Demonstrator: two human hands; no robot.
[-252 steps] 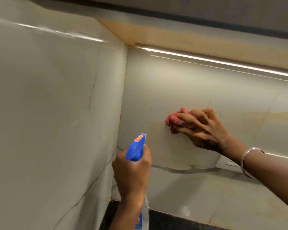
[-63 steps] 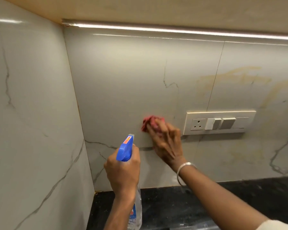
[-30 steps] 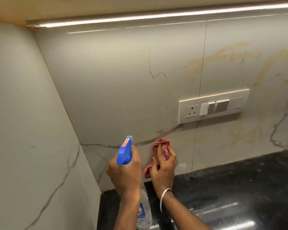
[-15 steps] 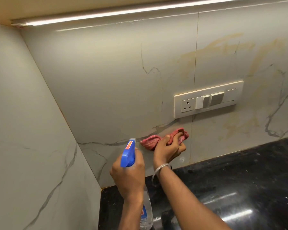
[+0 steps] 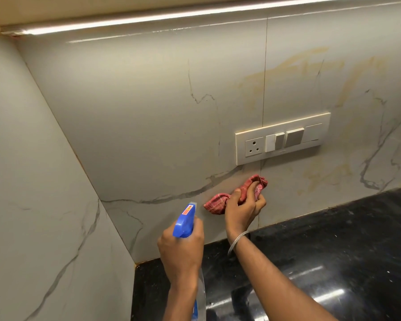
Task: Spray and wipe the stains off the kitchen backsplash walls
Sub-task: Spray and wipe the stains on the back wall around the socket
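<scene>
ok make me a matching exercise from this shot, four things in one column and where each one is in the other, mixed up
Things:
1. blue-headed clear plastic spray bottle
2. crumpled red cloth
3. white rectangular switch and socket plate
4. glossy black stone countertop

Places:
A. mounted flat on the back wall
B. gripped in the left hand
C. along the foot of the back wall
D. held against the back wall by the right hand

Pairs: 1-B, 2-D, 3-A, 4-C
</scene>
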